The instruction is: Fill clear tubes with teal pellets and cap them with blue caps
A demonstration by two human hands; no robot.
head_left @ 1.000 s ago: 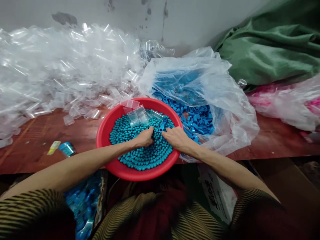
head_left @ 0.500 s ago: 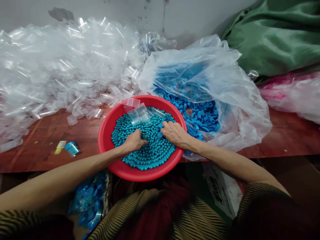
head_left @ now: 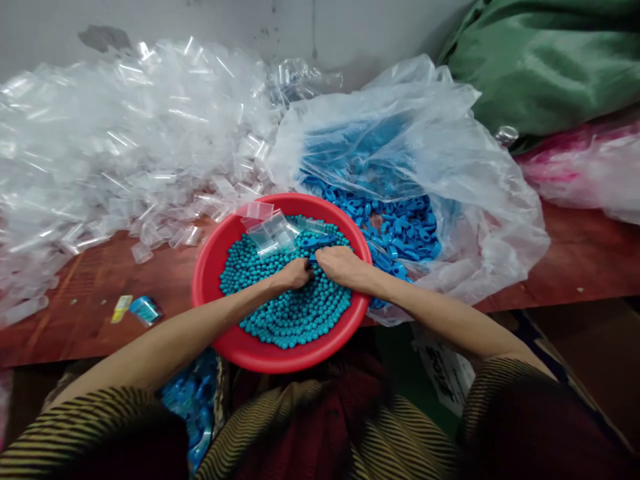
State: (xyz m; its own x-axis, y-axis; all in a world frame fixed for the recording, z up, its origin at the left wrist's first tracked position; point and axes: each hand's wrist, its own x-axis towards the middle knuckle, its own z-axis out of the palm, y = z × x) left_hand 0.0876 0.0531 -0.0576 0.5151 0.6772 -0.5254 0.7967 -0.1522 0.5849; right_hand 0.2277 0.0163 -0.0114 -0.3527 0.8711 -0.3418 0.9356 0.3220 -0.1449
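Note:
A red basin holds many turquoise beads. Over the beads my two hands meet. My left hand is closed, its fingertips curled out of sight, so what it grips is hidden. My right hand is closed on a small blue plastic piece, which shows between the two hands. Just behind them, more blue plastic pieces lie on the beads. Several clear plastic tubes rest on the beads and against the basin's far side.
Clear tubes are heaped at the back left. A translucent bag spills blue plastic pieces beside the basin. On the red table lie a filled turquoise container and a yellow packet. Green cloth bulges at back right.
My left hand has moved right and closed up against my right hand. The right hand has come slightly left with the blue piece. The camera view has shifted a little.

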